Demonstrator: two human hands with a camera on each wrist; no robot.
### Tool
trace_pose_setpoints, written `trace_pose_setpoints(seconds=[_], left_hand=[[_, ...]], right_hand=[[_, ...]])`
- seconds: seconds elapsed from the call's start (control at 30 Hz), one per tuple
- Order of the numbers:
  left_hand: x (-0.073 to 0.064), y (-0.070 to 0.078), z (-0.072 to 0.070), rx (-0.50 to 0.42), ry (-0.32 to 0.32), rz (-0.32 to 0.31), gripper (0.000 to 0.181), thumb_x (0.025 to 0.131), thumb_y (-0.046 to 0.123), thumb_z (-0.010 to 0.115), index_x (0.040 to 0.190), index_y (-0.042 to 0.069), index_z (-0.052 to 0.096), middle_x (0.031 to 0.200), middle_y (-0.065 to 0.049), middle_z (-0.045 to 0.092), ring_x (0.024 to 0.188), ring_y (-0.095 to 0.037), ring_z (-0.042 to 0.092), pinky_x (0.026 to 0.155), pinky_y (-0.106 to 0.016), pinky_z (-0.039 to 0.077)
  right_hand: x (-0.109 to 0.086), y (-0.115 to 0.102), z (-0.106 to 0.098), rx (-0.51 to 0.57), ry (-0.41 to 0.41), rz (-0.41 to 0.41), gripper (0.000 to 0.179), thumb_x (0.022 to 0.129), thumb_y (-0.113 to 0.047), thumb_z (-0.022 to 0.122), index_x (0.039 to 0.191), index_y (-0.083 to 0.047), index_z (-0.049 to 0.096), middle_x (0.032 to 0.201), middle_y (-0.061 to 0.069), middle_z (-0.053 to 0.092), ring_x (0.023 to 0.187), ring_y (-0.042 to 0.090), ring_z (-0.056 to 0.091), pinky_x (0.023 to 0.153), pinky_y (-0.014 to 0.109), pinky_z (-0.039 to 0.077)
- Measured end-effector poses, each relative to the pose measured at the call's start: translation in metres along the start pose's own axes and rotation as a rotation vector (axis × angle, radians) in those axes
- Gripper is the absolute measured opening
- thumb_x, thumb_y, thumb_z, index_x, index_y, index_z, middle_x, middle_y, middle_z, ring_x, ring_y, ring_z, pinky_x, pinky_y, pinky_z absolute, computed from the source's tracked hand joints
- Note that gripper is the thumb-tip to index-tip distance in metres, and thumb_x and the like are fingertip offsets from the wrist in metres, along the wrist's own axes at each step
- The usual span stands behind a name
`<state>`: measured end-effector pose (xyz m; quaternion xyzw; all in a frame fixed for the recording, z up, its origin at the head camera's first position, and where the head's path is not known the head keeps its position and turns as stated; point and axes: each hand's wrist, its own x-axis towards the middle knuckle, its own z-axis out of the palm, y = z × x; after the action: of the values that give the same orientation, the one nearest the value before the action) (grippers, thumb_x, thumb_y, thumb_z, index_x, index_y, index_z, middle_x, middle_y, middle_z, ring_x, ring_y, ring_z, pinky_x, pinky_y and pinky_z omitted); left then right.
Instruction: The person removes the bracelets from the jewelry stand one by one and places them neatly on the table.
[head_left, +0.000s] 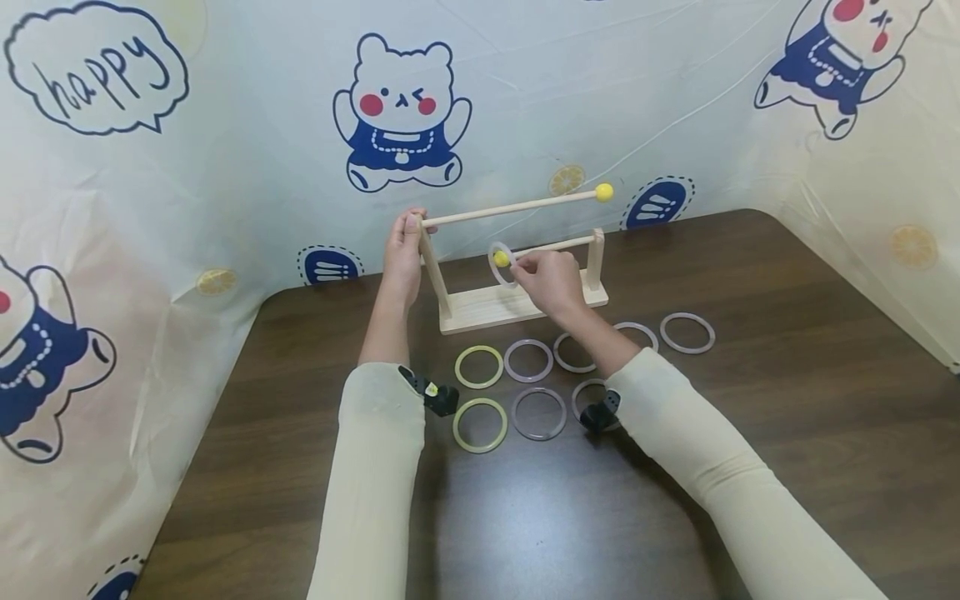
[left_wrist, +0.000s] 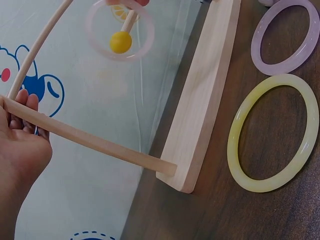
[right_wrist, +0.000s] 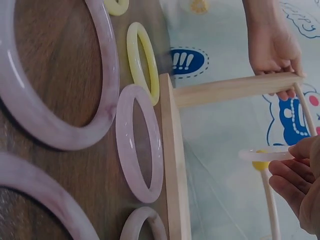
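My left hand [head_left: 405,254] grips the top of the left post of a wooden stand [head_left: 487,308], where the upper rod [head_left: 510,208] joins it. This rod ends at the right in a yellow ball. Between finger and thumb, my right hand [head_left: 551,283] pinches a pale pinkish bangle [left_wrist: 90,35]. The bangle surrounds the yellow ball [left_wrist: 121,42] at the free left end of the lower rod [head_left: 562,245]. In the right wrist view the bangle appears edge-on, level with that ball [right_wrist: 261,164]. Part of the lower rod is hidden behind my right hand in the head view.
In front of the stand, several bangles lie flat: yellow-green ones [head_left: 480,347] at the left, purple ones [head_left: 528,342] beside them, paler ones [head_left: 688,352] toward the right. My right forearm covers some. A patterned cloth [head_left: 255,167] hangs behind the brown table [head_left: 300,467].
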<state>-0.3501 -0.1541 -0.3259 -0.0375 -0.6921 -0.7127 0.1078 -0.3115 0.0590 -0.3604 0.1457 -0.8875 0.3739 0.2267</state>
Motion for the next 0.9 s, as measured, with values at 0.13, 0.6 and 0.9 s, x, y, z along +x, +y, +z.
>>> trace_pose_setpoints(seconds=[0.13,0.6,0.9], left_hand=[[0.0,-0.001,0.0,0.003,-0.007,0.006,0.038,0.099,0.035,0.034,0.123,0.008,0.048,0.103,0.003,0.053,0.114,-0.019,0.047,0.101,-0.034,0.028],[0.0,0.001,0.0,0.022,-0.004,-0.008,0.038,0.099,0.036,0.035,0.123,0.01,0.048,0.104,0.0,0.056,0.115,-0.019,0.045,0.099,-0.036,0.027],[-0.001,0.001,0.0,0.025,-0.001,-0.021,0.038,0.098,0.037,0.036,0.122,0.011,0.049,0.107,-0.002,0.055,0.116,-0.018,0.043,0.098,-0.037,0.027]], right_hand=[[-0.003,-0.003,-0.002,0.009,0.0,-0.018,0.016,0.087,-0.018,0.063,0.087,-0.006,0.074,0.077,0.004,0.07,0.056,0.013,0.057,0.051,0.025,0.04],[-0.013,-0.013,-0.014,0.069,0.045,-0.042,0.013,0.084,-0.017,0.065,0.084,-0.006,0.074,0.074,0.004,0.069,0.061,0.014,0.061,0.053,0.028,0.043],[-0.02,-0.004,-0.023,0.165,0.04,0.016,0.011,0.082,-0.014,0.066,0.082,-0.005,0.073,0.072,0.005,0.069,0.059,0.014,0.06,0.049,0.025,0.041]])
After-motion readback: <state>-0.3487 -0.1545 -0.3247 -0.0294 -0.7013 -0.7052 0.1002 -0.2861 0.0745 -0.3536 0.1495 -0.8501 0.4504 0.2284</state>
